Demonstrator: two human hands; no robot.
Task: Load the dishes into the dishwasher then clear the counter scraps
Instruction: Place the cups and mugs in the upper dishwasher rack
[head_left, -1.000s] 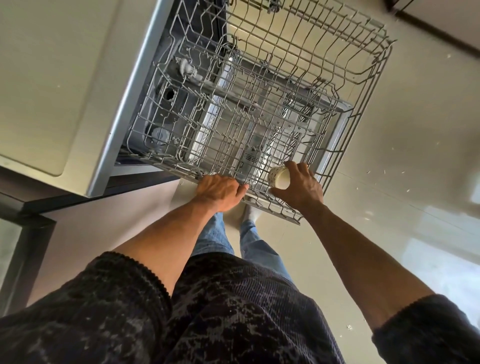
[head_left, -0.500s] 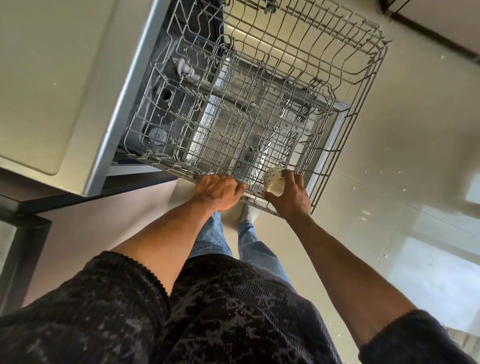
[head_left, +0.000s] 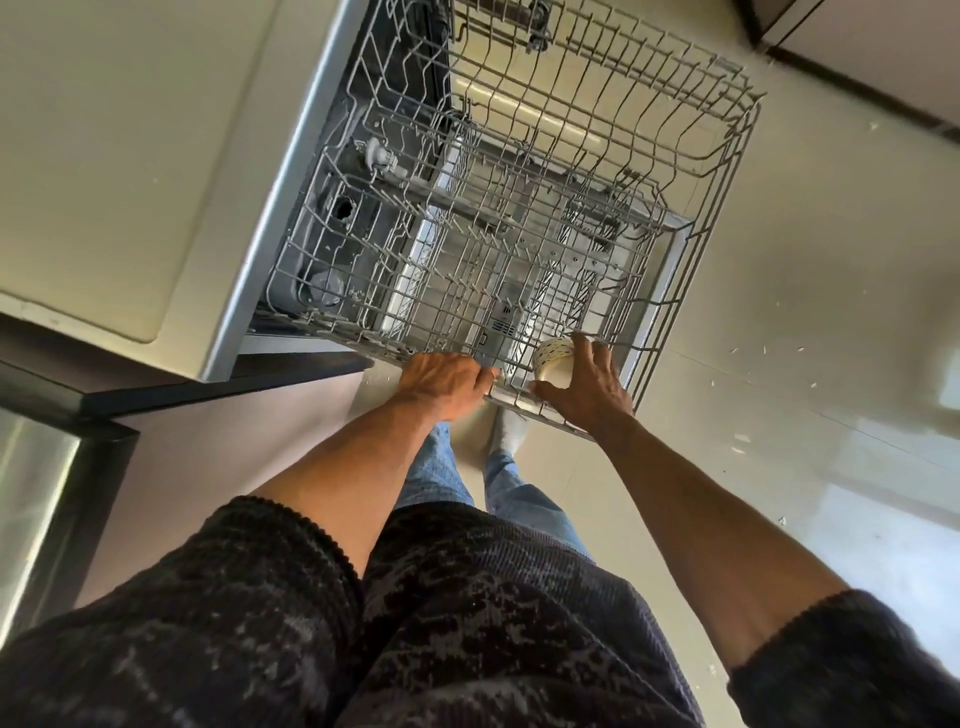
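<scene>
Your left hand (head_left: 441, 382) curls its fingers over the near rail of the wire dishwasher rack (head_left: 519, 234), gripping it at about the middle of the front edge. Your right hand (head_left: 584, 392) is wrapped round a small white cup (head_left: 553, 361) with a dotted pattern, thumb on the near side and fingers over the far side, so the cup lies tipped on its side with its mouth toward you. The cup sits in the near right part of the rack, just inside the front rail and just to the right of your left hand; whether it already rests on the wires cannot be told. The rack is pulled out of the open dishwasher (head_left: 332, 218), over the dropped door (head_left: 670, 244), and the cup is the only dish visible in it. To the left lies the pale counter (head_left: 130, 156), with a dark cabinet front (head_left: 67, 415) below it. The glossy floor (head_left: 831, 312) on the right carries small pale scraps (head_left: 740, 441) scattered beside the rack. Your dark patterned sleeves (head_left: 234, 623) fill the near edge, with blue jeans (head_left: 441, 467) and a white sock (head_left: 511, 431) visible below the rack.
</scene>
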